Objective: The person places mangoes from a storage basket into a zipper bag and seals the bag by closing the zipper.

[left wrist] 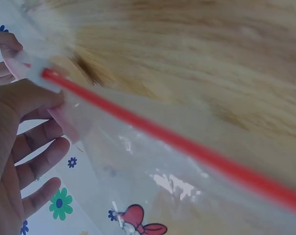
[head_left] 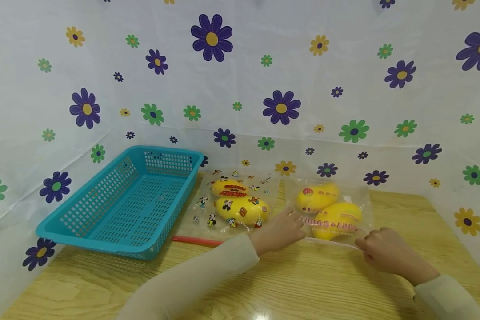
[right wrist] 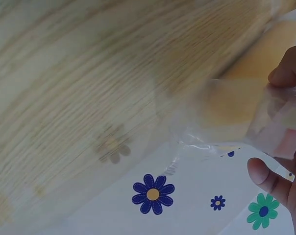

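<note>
A clear plastic zip bag (head_left: 328, 224) with pink print lies on the table and holds two yellow, mango-shaped fruits (head_left: 346, 214). At its front left edge my left hand (head_left: 279, 231) pinches the plastic between thumb and forefinger, the other fingers spread loosely in the left wrist view. My right hand (head_left: 394, 254) grips the front right corner, its thumb on the plastic in the right wrist view. Left of it lies another clear zip bag (head_left: 196, 218) with cartoon print, two similar yellow fruits (head_left: 243, 210) inside. A red zip strip (left wrist: 153, 129) runs along its front edge.
A turquoise perforated plastic basket (head_left: 144, 200) stands on the left of the wooden table (head_left: 272, 284). Behind and at both sides hangs a white cloth (head_left: 240, 80) printed with purple, green and yellow flowers.
</note>
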`<act>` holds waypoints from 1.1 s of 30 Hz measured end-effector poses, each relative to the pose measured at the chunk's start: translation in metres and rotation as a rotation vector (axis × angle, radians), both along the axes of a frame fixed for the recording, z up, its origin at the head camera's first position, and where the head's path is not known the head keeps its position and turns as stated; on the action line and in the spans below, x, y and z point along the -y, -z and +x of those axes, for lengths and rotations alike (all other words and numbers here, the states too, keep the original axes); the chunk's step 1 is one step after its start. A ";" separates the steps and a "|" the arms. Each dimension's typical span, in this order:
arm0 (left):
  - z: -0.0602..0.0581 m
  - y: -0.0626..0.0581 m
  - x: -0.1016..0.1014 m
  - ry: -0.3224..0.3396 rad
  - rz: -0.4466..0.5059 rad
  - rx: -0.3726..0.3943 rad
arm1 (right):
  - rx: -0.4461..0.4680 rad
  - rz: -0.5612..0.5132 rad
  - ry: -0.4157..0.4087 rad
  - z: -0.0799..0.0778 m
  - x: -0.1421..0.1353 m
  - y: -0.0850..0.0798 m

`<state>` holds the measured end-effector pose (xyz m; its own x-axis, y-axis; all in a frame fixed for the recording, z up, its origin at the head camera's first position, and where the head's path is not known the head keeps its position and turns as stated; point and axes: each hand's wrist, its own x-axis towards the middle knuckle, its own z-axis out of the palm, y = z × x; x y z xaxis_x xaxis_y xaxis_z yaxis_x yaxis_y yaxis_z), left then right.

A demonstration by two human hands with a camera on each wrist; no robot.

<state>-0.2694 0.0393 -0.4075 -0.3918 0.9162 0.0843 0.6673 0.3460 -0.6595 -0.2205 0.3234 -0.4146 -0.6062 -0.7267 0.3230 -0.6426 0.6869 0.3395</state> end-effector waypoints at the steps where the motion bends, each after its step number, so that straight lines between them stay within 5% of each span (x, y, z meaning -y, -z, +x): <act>1: -0.001 0.000 -0.001 -0.006 -0.001 0.007 | 0.002 -0.002 0.006 -0.001 0.000 0.000; 10: 0.004 0.004 -0.005 0.042 -0.059 0.039 | 0.091 0.031 0.083 -0.002 0.000 -0.003; 17: 0.011 0.014 -0.004 0.087 -0.116 -0.003 | 0.192 0.067 0.115 0.003 0.004 -0.004; 27: 0.017 0.014 -0.003 0.085 -0.088 0.038 | 0.418 0.001 0.124 0.006 0.002 0.004; 33: 0.016 0.013 -0.003 0.077 -0.067 0.070 | 0.427 0.009 0.145 0.005 0.002 0.007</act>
<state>-0.2535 0.0421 -0.4205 -0.3231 0.9464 -0.0028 0.7355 0.2492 -0.6300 -0.2159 0.3214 -0.4213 -0.7798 -0.6258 0.0159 -0.6234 0.7786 0.0716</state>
